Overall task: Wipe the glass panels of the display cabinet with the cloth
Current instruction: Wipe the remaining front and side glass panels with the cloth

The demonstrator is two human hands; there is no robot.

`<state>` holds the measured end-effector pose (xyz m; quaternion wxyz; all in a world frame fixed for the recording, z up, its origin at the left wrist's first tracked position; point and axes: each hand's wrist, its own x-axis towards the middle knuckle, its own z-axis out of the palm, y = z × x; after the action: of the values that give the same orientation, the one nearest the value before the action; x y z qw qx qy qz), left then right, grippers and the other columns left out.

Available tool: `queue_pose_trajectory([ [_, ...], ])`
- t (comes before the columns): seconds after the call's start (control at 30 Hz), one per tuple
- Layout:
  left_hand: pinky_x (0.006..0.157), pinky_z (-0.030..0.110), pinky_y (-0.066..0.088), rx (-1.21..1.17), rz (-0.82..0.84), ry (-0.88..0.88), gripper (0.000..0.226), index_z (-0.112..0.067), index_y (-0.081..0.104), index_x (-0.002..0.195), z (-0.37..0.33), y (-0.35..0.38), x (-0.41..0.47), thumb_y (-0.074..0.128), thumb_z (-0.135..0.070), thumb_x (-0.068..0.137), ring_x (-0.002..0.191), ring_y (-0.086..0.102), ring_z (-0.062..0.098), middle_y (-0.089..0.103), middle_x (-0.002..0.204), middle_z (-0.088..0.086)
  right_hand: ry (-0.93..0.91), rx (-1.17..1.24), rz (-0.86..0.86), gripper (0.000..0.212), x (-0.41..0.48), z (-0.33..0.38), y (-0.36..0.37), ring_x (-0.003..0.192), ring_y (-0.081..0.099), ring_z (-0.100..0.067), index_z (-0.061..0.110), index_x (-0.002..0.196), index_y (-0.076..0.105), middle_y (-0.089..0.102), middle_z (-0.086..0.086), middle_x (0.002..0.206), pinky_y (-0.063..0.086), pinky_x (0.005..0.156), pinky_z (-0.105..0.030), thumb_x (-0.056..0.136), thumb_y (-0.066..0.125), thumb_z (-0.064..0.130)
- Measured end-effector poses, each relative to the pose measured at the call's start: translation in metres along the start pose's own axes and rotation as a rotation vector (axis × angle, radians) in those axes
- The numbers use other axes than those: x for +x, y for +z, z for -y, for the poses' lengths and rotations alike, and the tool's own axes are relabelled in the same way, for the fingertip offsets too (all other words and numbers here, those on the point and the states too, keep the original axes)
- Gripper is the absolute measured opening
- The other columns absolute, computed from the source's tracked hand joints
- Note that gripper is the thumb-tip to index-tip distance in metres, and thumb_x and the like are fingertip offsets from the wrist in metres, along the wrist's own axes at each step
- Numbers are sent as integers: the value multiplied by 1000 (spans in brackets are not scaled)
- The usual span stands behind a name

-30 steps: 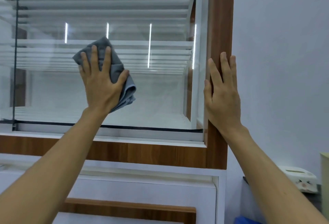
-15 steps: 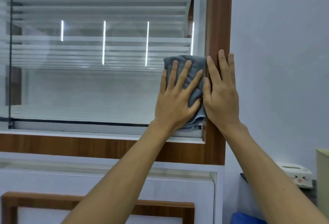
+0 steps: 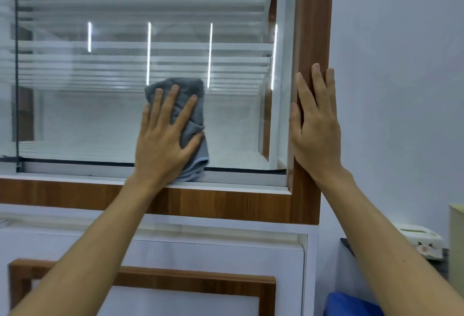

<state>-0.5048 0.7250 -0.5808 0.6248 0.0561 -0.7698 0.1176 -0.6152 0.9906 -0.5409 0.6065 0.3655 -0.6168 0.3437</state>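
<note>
1. Far left: a dark vertical joint point(image 3: 16, 64) dividing the glass, with only a sliver of the neighbouring pane inside the view; no telling whether wiped yet
2. Across the main glass panel point(image 3: 82, 115): reflected light strips and white slats, masking any streaks or damp marks; too hard to judge how clean
3. Middle: left hand point(image 3: 163, 145) open and flat, fingers straight and spread, pressing the grey cloth point(image 3: 192, 104) against the glass low on the panel, with the cloth's bottom folds down at the white rail point(image 3: 75, 168) under the pane
4. Changed within the last second: swept from left of centre across to the right edge, close against the other hand, then drawn back toward the middle and a little lower; reads as side-to-side strokes reaching the panel's bottom band, so probably late in this pane but not in the whole task
5. Right: right hand point(image 3: 316, 127) open, fingers straight, laid flat on the wooden upright point(image 3: 312, 27) of the display cabinet, in the same spot throughout; holding nothing, apparently bracing
6. Hidden or cut off: cabinet top beyond the upper edge; much of the cloth under the palm; far right, a white tissue box point(image 3: 424, 239) partly behind the right forearm, and a blue object point(image 3: 351, 305) clipped by the bottom edge, not identifiable
</note>
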Motion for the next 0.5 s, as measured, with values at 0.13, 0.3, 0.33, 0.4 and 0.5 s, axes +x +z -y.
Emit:
queue_pose_trajectory([
  [0.13,129,51,4,-26,-26,-152,79,-25,18,164,49,-13,8,36,-63,98,159,0,32,5,172,9,-1,-6,-11,48,0,0,1,156,9,-32,11,155,36,23,-10,166,3,113,0,108,43,19],
  [0.3,128,55,1,-114,-95,-232,79,-20,20,164,41,-10,34,41,-58,98,158,-1,39,6,171,13,-8,-12,-33,47,0,1,2,155,12,-35,9,154,38,25,-12,165,2,110,4,108,44,18],
  [0.33,128,56,1,-128,-109,-243,80,-19,20,164,32,-8,40,41,-59,98,158,-1,40,6,171,14,-9,-15,-34,47,0,1,3,155,12,-35,9,154,38,25,-11,165,3,110,3,108,44,17],
  [0.4,127,57,1,-147,-120,-228,80,-20,21,163,15,-5,51,40,-61,97,157,-1,42,7,171,15,-13,-23,-35,47,-1,0,3,155,11,-34,10,154,37,24,-11,165,3,112,1,108,45,16],
  [0.5,127,58,0,-147,-94,-144,80,-22,22,163,-18,-1,69,39,-63,97,158,-1,41,7,171,15,-18,-27,-47,47,-1,0,4,155,12,-34,10,154,38,25,-11,165,2,112,2,108,45,15],
])
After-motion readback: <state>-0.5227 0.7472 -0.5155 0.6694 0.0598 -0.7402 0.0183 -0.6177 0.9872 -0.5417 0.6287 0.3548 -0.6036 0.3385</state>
